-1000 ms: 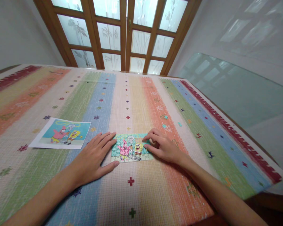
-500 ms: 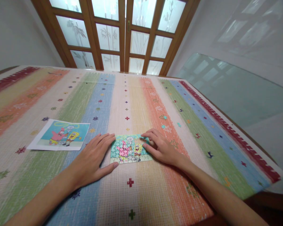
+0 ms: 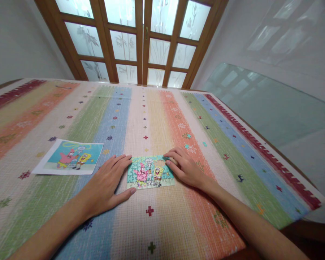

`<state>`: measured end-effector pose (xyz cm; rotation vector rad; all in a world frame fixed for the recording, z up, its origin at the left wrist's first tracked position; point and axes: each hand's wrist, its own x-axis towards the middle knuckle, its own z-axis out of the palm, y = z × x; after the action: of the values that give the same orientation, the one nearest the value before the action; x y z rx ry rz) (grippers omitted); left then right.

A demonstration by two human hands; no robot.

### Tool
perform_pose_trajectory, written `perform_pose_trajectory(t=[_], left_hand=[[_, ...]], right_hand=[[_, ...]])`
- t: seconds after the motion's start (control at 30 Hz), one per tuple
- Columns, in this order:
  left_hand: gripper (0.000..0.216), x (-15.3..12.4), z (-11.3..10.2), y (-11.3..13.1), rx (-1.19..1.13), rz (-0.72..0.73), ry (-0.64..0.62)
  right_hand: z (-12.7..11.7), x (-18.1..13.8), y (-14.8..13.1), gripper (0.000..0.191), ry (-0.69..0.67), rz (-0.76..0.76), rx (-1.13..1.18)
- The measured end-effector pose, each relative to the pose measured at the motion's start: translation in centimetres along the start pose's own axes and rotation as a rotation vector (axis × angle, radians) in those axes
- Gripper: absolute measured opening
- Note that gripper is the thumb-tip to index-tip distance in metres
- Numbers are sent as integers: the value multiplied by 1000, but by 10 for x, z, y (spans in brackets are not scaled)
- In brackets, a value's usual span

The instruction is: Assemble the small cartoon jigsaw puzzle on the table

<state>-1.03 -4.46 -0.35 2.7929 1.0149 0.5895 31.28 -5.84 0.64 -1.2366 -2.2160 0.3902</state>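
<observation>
A small jigsaw puzzle [image 3: 142, 175] with a cartoon picture lies flat, mostly assembled. Cloth shows through a gap in its upper right part. My left hand [image 3: 108, 184] rests along the puzzle's left side, its fingers stretched out and the thumb apart at the lower left corner. At the upper right edge is my right hand [image 3: 186, 168], fingers lightly bent, index fingertip and thumb tip apart at the border. I see no piece between them. Part of the puzzle's right edge is hidden under that hand.
A printed sheet [image 3: 51, 168] with the same cartoon picture lies left of the puzzle. Loose turquoise puzzle pieces [image 3: 204, 144] lie beyond my right hand. A striped, patterned cloth [image 3: 148, 227] covers the table. Paned wooden doors [image 3: 143, 43] stand behind it.
My right hand has drawn back slightly to the right, uncovering more of the puzzle's lower right part. The left hand stays in place.
</observation>
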Motion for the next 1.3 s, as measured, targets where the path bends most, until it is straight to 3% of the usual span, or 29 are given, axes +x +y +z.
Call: perform_pose_trajectory(t=[0.23, 0.47, 0.77, 1.13, 1.3], left_hand=[[55, 0, -1, 0, 14, 28, 1], [53, 2, -3, 1, 49, 57, -4], [54, 1, -2, 1, 38, 57, -9], [47, 1, 0, -2, 25, 64, 22], [40, 1, 0, -2, 30, 69, 49]], right_hand=[[-6, 1, 16, 17, 130, 47, -126], [-30, -2, 55, 11, 291, 260, -334], [-38, -3, 58, 5, 250, 425, -372], [-34, -2, 63, 10, 194, 489, -159], [-38, -3, 59, 13, 201, 483, -199]])
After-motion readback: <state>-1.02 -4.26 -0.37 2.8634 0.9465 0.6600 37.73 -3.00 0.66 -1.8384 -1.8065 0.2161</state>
